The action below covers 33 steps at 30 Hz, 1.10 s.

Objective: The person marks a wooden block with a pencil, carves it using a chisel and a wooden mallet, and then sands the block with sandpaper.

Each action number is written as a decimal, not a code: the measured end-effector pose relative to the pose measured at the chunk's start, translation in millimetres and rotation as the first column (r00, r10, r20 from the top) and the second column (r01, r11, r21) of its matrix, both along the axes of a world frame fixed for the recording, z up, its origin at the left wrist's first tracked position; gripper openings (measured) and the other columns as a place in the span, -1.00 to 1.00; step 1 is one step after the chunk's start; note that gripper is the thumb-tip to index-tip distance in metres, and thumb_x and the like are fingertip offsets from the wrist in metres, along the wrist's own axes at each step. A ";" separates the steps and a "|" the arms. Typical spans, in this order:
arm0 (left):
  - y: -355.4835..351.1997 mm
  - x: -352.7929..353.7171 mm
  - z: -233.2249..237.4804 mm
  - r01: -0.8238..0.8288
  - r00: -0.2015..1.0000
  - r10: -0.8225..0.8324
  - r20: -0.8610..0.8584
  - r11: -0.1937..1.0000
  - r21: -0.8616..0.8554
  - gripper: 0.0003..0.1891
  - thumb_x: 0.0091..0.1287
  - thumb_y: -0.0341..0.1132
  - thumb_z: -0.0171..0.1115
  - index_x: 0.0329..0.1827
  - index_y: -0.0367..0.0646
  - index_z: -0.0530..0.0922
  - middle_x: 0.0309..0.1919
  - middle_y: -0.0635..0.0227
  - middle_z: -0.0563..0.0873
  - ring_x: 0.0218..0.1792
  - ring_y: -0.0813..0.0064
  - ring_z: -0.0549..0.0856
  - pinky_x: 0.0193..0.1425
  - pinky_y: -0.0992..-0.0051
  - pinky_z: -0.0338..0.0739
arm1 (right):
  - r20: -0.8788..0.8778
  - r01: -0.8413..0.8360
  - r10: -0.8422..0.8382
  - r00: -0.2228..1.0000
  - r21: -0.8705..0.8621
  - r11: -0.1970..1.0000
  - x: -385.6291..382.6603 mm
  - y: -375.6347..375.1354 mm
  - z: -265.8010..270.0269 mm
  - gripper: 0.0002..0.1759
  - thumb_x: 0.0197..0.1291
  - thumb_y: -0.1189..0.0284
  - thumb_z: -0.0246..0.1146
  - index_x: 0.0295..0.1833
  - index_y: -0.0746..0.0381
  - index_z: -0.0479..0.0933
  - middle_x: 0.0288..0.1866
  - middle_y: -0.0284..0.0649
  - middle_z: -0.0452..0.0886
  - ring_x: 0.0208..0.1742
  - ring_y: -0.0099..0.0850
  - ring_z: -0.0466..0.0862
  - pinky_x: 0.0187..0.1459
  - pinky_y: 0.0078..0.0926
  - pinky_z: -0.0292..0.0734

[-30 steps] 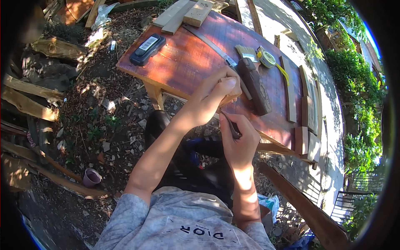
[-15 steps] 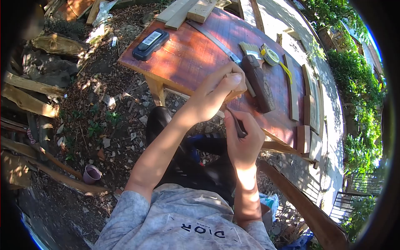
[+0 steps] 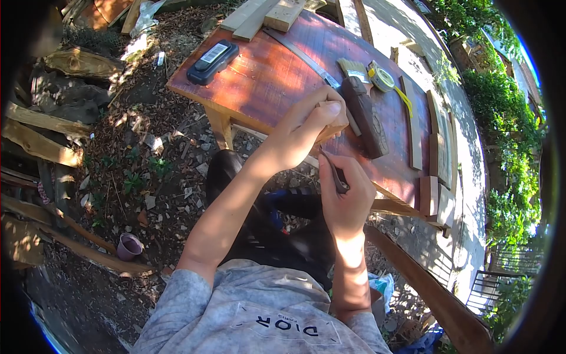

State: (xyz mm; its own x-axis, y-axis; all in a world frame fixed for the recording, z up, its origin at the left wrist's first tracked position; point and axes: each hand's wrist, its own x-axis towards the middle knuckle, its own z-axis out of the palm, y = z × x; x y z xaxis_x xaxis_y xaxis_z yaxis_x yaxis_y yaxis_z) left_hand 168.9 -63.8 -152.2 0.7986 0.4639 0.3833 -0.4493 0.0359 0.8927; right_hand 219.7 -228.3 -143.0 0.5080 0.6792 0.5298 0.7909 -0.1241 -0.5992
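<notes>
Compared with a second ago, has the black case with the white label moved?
No. Against the table, the black case keeps its place near the left corner; the whole view has just shifted slightly.

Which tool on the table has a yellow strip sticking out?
The tape measure, right of the brush. Its yellow strip sets it apart: the brush, metal blade and wooden tool have none.

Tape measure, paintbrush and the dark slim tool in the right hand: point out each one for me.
Tape measure (image 3: pixel 381 78): head view, on its round case.
Paintbrush (image 3: pixel 351 66): head view, on its pale bristles.
Dark slim tool (image 3: pixel 338 179): head view, on its exposed middle stretch.
</notes>
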 end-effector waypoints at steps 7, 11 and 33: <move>0.9 0.6 -0.7 -0.014 1.000 0.014 0.006 1.000 0.008 -0.62 0.65 -0.04 0.04 0.02 -0.22 0.57 -0.27 0.40 0.60 -0.21 0.57 0.62 -0.04 0.46 0.54 | 0.026 0.004 -0.004 1.000 -0.011 1.000 -0.6 3.6 5.0 -0.88 0.38 0.55 0.49 -0.06 0.34 0.70 -0.20 -0.05 0.78 -0.24 -0.12 0.82 -0.17 -0.33 0.67; -0.2 -3.8 2.2 -0.003 1.000 0.003 -0.024 1.000 0.006 -0.63 0.66 -0.04 0.04 0.02 -0.22 0.57 -0.27 0.41 0.59 -0.21 0.58 0.61 -0.04 0.47 0.54 | -0.033 -0.019 0.020 0.999 0.010 1.000 -3.2 5.5 -4.8 -0.89 0.39 0.55 0.48 -0.07 0.35 0.70 -0.20 -0.05 0.78 -0.23 -0.12 0.81 -0.13 -0.34 0.67; -0.6 -3.2 -2.1 0.020 0.998 -0.017 0.061 0.998 -0.054 -0.64 0.69 -0.06 0.05 -0.02 -0.23 0.54 -0.31 0.39 0.61 -0.22 0.60 0.56 -0.02 0.46 0.50 | -0.025 0.055 -0.054 0.998 0.016 0.998 -12.2 9.8 -10.8 -0.86 0.48 0.49 0.43 -0.07 0.38 0.72 -0.32 -0.14 0.78 -0.31 -0.37 0.73 -0.18 -0.38 0.60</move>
State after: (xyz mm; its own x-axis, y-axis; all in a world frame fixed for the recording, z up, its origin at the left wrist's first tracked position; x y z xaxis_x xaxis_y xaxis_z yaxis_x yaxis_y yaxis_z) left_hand 165.6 -64.3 -154.3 0.7833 0.4708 0.4059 -0.5013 0.0923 0.8603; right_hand 207.5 -218.5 -153.8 0.5572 0.6412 0.5276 0.7681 -0.1566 -0.6209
